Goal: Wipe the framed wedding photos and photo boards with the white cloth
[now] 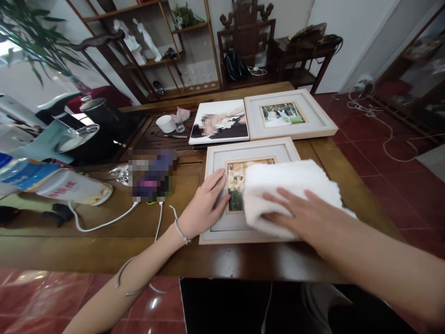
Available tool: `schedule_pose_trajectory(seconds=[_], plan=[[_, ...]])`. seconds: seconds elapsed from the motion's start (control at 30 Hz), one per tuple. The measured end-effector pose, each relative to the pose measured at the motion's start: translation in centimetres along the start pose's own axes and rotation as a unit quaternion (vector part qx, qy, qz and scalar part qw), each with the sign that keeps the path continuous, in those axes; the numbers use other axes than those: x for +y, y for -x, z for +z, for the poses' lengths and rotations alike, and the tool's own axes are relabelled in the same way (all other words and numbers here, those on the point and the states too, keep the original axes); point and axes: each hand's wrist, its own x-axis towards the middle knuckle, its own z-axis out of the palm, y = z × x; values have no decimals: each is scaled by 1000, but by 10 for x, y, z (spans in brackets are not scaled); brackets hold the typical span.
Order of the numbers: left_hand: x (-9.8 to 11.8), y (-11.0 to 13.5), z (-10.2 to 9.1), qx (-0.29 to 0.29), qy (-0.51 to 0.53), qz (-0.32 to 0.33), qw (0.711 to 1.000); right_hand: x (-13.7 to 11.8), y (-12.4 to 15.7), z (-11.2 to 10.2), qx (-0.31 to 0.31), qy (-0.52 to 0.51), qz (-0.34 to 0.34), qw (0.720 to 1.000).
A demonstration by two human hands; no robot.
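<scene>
A pale wooden picture frame (222, 157) with a small photo in its middle lies flat at the near edge of the wooden table (167, 218). My left hand (203, 206) rests open on the frame's left side, fingers flat, a bracelet on the wrist. My right hand (299, 213) lies open with fingers spread on a folded white cloth (288, 178), which covers the right half of the frame and part of the photo.
A second pale frame (313, 123) and a frameless photo print (219, 123) lie farther back. A white cup (166, 124), crumpled wrapper, white cables (104, 222), a plastic packet (52, 185) and a pot (95, 106) sit to the left. Shelves and chairs stand behind; red tile floor lies right.
</scene>
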Motion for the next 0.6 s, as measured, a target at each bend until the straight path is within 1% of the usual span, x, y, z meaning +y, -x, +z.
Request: schedule_pose_trajectory(seconds=[0.07,0.13,0.2,0.27,0.3,0.37,0.43,0.53,0.6], plan=[[0,0,-1,-4,-2,3,1000,28,-17,-7,9,53,6,999],[1,-1,-2,-6,-3,5,1000,56,-35,-18,29,85,21,996],[1,-2,-2,-6,-3,6,1000,80,-52,-26,39,112,30,992],[1,-2,-2,-4,-2,7,1000,92,-64,-25,26,126,39,991],[0,-2,-1,-1,-2,8,1000,93,-68,-22,10,126,40,991],[0,-2,-1,4,-2,9,1000,85,-69,-11,-28,119,31,992],[-1,-1,0,6,-3,8,1000,68,-62,-1,-43,113,18,992],[-1,-1,0,5,-3,4,1000,35,-40,6,-35,105,9,994],[-1,-1,0,1,-4,1,1000,15,-21,3,-32,85,11,996]])
